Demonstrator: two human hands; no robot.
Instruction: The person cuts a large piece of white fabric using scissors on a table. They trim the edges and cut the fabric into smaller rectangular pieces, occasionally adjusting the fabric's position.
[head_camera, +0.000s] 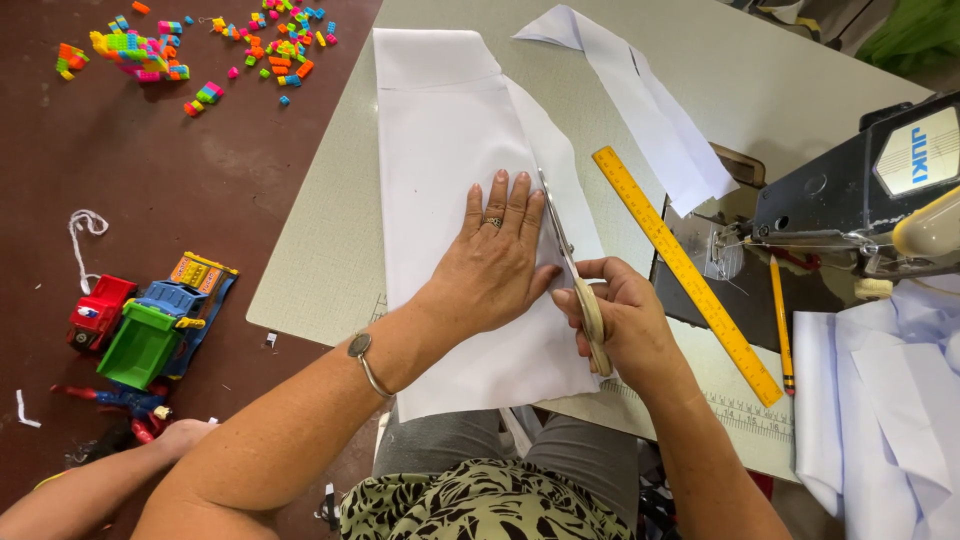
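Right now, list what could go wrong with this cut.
1. The left hand presses the white fabric right beside the scissors in the right hand; its fingertips could get nicked.
2. The yellow ruler lies apart from the blades, so the cut may wander.

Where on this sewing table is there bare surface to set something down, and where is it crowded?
Bare table lies left of the white fabric, and at the far end beyond the white strip. It is crowded around the scissors, yellow ruler, pencil and sewing machine.
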